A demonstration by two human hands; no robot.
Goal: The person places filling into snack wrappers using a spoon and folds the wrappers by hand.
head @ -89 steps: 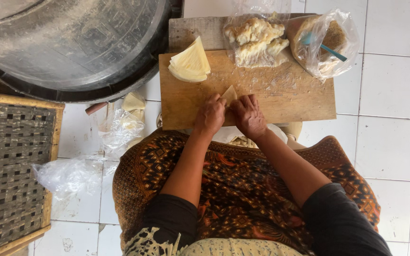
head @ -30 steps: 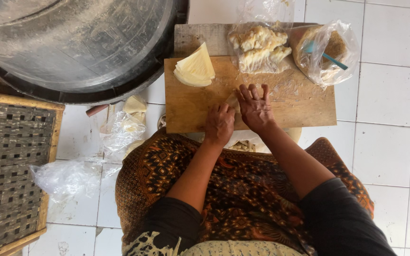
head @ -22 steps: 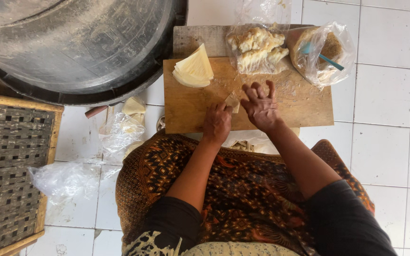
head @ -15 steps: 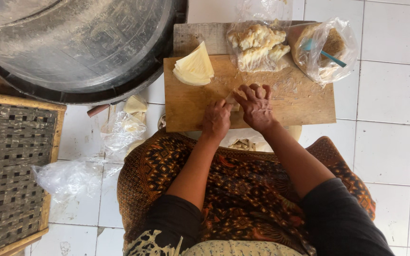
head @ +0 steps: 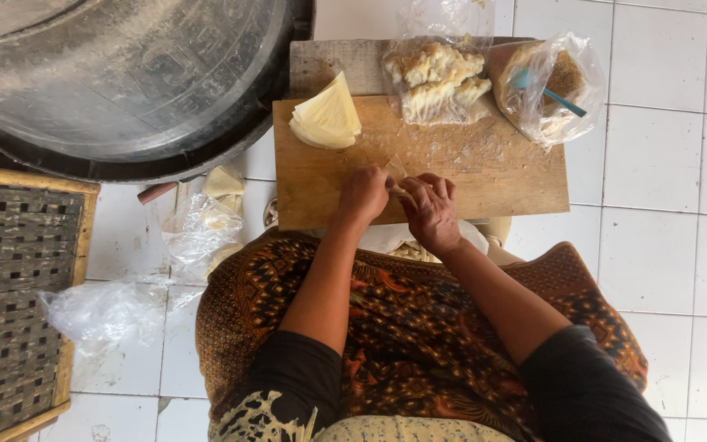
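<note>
Beyond our grip, two plastic bags (head: 438, 78) hold fillings; both hands (head: 362, 194) pinch one wrapper (head: 397, 182) on the board (head: 493, 168).

Hands: two, the left hand (head: 362, 195) and right hand (head: 431, 211), both on the board.
Wooden boards: one (head: 501, 168).
Stacks of pale wrappers: one (head: 326, 116), far left of board.
Clear bags on board: two (head: 435, 78) (head: 551, 86).
Large metal pans: one (head: 116, 74).
Woven trays: one (head: 10, 295).
</note>
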